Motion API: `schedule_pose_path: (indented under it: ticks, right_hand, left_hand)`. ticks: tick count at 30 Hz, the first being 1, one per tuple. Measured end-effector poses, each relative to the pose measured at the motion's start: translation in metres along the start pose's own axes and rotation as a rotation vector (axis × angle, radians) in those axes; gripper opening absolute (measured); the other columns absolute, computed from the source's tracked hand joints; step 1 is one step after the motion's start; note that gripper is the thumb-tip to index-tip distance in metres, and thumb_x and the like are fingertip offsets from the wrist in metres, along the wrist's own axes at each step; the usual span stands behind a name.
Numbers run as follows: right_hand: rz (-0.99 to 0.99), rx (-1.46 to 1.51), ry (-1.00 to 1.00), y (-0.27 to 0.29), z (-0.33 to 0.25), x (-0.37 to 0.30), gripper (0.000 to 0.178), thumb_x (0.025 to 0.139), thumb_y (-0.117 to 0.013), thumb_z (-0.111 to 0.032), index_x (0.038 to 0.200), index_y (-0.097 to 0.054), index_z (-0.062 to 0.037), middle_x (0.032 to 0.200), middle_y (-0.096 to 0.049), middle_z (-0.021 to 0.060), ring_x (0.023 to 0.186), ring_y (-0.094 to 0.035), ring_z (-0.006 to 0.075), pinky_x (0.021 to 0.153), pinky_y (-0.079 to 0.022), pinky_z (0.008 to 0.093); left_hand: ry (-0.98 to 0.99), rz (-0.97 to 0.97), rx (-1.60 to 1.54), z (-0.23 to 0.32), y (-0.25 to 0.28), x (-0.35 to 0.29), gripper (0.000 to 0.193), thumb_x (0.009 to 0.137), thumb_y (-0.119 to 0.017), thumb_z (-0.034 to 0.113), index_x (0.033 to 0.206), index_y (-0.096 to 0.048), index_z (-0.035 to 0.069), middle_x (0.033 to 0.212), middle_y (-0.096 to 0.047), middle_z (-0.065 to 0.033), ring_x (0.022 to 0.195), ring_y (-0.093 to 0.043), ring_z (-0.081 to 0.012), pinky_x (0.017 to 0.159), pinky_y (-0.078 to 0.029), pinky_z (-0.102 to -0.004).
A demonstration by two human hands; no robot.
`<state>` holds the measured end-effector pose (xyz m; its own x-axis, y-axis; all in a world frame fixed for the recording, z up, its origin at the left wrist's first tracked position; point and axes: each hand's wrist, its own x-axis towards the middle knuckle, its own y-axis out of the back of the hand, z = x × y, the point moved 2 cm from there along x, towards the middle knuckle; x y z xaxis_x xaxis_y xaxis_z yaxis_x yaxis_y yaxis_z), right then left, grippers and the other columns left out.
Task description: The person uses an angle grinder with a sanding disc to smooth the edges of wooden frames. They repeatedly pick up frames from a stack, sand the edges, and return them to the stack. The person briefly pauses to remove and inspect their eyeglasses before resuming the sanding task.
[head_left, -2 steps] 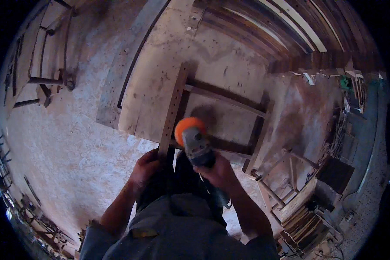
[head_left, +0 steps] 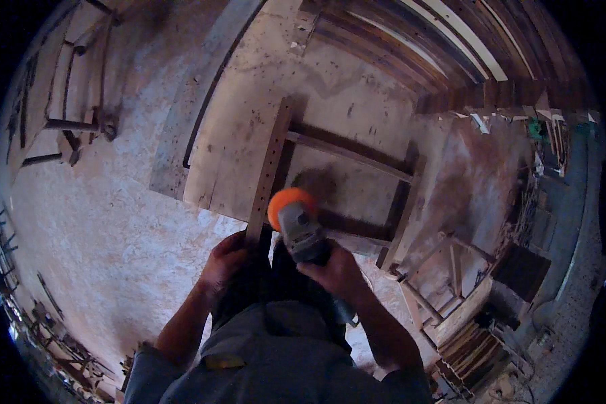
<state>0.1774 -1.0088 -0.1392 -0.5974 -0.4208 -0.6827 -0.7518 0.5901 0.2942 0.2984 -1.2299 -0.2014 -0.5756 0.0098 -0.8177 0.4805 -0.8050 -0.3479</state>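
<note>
In my right hand (head_left: 338, 271) is a grey handheld power sander (head_left: 299, 229), its fingers wrapped round the dark rear end. The sander's round orange disc (head_left: 291, 202) is at the right side of a long wooden rail (head_left: 271, 161) with a row of small holes; whether it touches the wood I cannot tell. My left hand (head_left: 226, 259) is closed on the near end of that rail, some fingers hidden. The rail forms one side of a wooden frame, joined by crosspieces (head_left: 350, 156) to a second rail (head_left: 407, 205) on the right.
The frame lies on a broad wooden board (head_left: 239, 128). Long planks (head_left: 384, 44) are stacked at the far right. A small wooden stand (head_left: 454, 266) and a pile of offcuts (head_left: 475, 357) are at the near right. Wooden frames (head_left: 67, 124) stand at the far left.
My right hand and the sander have shifted slightly left, bringing the orange disc closer to the holed rail. My left hand and the frame have stayed in place.
</note>
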Motion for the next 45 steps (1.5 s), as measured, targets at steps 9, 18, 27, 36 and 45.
schedule_pose_path:
  ticks: [9,18,27,36,45]
  right_hand:
    - [-0.016,-0.011,0.045,-0.006,0.000,-0.019,0.053,0.075,-0.077,-0.033,0.114,-0.061,-0.0008,0.105,-0.068,0.0192,0.102,-0.065,0.0322,0.089,-0.049,0.0388]
    - [0.333,0.390,-0.082,0.057,0.059,-0.099,0.042,0.078,-0.072,-0.025,0.109,-0.062,0.0021,0.095,-0.067,0.0090,0.082,-0.066,0.0178,0.074,-0.054,0.0329]
    - [0.762,0.865,-0.110,0.084,0.155,-0.225,0.040,0.083,-0.068,-0.026,0.108,-0.057,0.0036,0.088,-0.065,0.0103,0.070,-0.065,0.0198,0.064,-0.055,0.0340]
    - [0.954,1.084,-0.130,0.045,0.234,-0.271,0.042,0.084,-0.068,-0.030,0.106,-0.057,0.0041,0.084,-0.063,0.0100,0.066,-0.064,0.0195,0.062,-0.054,0.0337]
    - [0.975,1.121,-0.119,0.042,0.248,-0.272,0.047,0.083,-0.067,-0.036,0.106,-0.056,0.0040,0.088,-0.062,0.0114,0.069,-0.064,0.0208,0.062,-0.055,0.0356]
  left_hand:
    - [-0.159,-0.030,-0.031,-0.039,0.032,0.008,0.049,0.084,-0.058,0.012,0.130,-0.051,-0.003,0.120,-0.062,-0.0135,0.103,-0.061,-0.0233,0.088,-0.049,-0.0392]
    - [-1.055,0.232,1.378,0.010,-0.050,-0.005,0.040,0.076,-0.067,0.007,0.115,-0.057,0.004,0.113,-0.059,-0.0181,0.105,-0.057,-0.0379,0.087,-0.050,-0.0455]
    - [-0.909,-0.044,1.975,-0.033,-0.154,0.095,0.032,0.081,-0.063,0.019,0.110,-0.059,0.007,0.116,-0.057,-0.0146,0.108,-0.057,-0.0321,0.092,-0.047,-0.0460]
    - [-1.003,-0.134,2.040,0.045,-0.177,0.060,0.034,0.083,-0.063,0.031,0.106,-0.058,0.006,0.103,-0.062,-0.0181,0.097,-0.061,-0.0360,0.084,-0.049,-0.0488]
    - [-1.461,-0.157,2.041,0.186,-0.275,-0.028,0.051,0.074,-0.074,0.018,0.120,-0.056,0.009,0.092,-0.065,-0.0142,0.083,-0.065,-0.0321,0.071,-0.054,-0.0425]
